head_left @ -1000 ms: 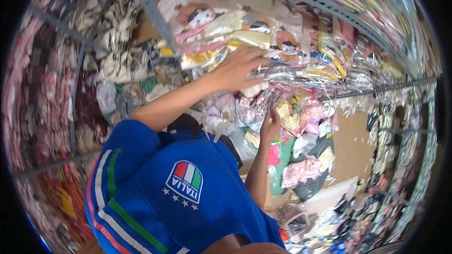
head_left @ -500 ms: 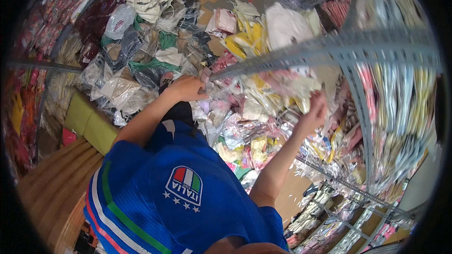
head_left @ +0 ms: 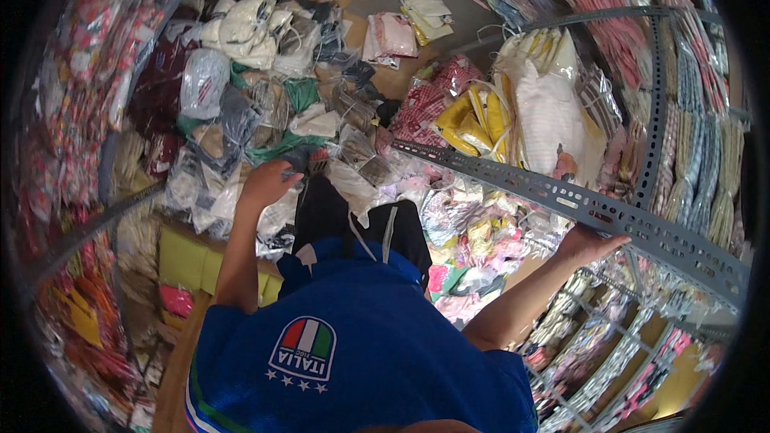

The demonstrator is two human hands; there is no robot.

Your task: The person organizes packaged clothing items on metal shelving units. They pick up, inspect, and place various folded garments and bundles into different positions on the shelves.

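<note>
My left hand hovers beside my dark-trousered knee, its fingers loosely bent and apart with nothing visible in them. It is nearest to a heap of clear-bagged garments, mostly grey, white and green. On the other side, my right hand is at the lower edge of a grey perforated metal shelf bar. It appears to grip the bar, with some fingers hidden. Beyond the bar lie a white garment, a yellow one and a red checked one.
Shelves of bagged clothes rise at the left and right. A mixed pile of small bagged garments lies right of my knees. Pink folded garments rest on the floor. A yellow-green box stands at the left.
My view has shifted. My right hand has moved down and right to the metal bar, away from the clear-bagged garments. My left hand has drawn back toward the left, off the pile by my knee.
</note>
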